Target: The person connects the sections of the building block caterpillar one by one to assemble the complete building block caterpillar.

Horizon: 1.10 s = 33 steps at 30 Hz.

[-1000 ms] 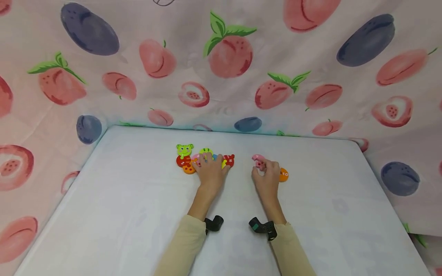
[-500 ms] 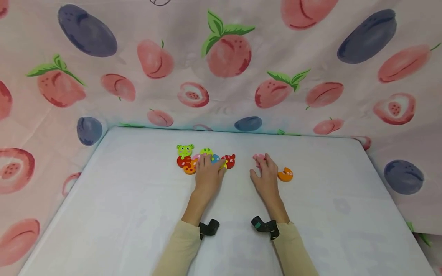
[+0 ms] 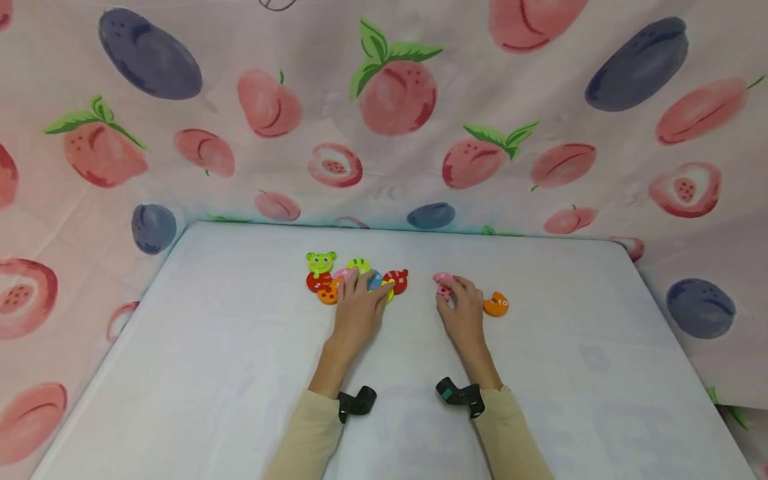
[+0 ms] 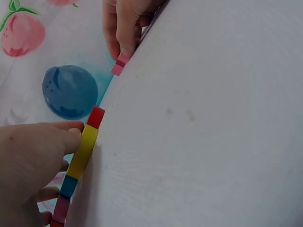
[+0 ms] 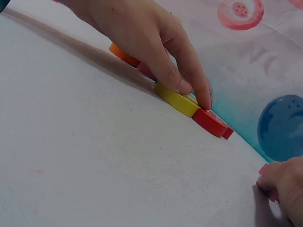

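A row of joined caterpillar puzzle pieces lies towards the back of the table, starting with a green head piece (image 3: 321,262) and a red piece (image 3: 319,282) numbered 2. My left hand (image 3: 358,313) rests on the row with its fingers spread, covering part of it. Its fingers lie by the yellow piece (image 5: 176,100) and the red piece (image 5: 210,123) numbered 8 at the right end. To the right, apart from the row, my right hand (image 3: 465,317) pinches a pink puzzle piece (image 3: 443,285) between thumb and fingers; in the left wrist view the pink piece's edge shows below the fingertips.
An orange puzzle piece (image 3: 496,305) numbered 10 lies just right of my right hand. A white cloth covers the table (image 3: 384,427). Behind it hangs a fruit-print curtain (image 3: 240,40). Each wrist wears a black camera (image 3: 358,401).
The right hand first releases the pink piece, then takes hold of it again and shifts it slightly left. The orange piece sits a little farther right. My left hand has drawn back slightly.
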{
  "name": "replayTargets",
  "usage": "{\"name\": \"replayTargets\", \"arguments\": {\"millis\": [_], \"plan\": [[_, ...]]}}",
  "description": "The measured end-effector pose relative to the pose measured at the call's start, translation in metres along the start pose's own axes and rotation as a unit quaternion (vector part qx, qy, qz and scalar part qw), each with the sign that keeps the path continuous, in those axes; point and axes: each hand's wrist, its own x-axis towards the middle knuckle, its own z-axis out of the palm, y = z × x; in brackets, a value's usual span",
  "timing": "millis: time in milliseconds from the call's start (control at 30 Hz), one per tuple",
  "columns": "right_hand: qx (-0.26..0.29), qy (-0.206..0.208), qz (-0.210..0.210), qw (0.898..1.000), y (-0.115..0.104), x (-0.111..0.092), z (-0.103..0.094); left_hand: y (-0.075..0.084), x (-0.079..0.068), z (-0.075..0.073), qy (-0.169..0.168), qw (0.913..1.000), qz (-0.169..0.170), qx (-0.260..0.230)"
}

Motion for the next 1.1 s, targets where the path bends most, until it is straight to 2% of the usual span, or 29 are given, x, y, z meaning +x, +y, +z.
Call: {"name": "replayTargets", "arguments": {"millis": [133, 267, 467, 833, 1100], "plan": [[0.007, 0.013, -0.001, 1.000, 0.001, 0.000, 0.001, -0.006, 0.000, 0.002, 0.016, 0.9998, 0.011, -0.010], [0.044, 0.039, -0.007, 0.998, 0.002, 0.000, 0.001, -0.010, 0.001, 0.005, 0.031, 0.9990, 0.030, -0.014], [0.088, 0.063, -0.019, 0.994, 0.002, 0.000, 0.002, -0.015, 0.001, 0.007, 0.028, 0.9989, 0.032, -0.019], [0.099, 0.055, -0.005, 0.994, 0.002, 0.000, 0.004, -0.016, 0.000, 0.008, 0.021, 0.9990, 0.039, -0.012], [0.096, 0.042, -0.015, 0.994, 0.001, 0.001, 0.005, -0.015, 0.000, 0.007, 0.021, 0.9990, 0.036, -0.018]]}}
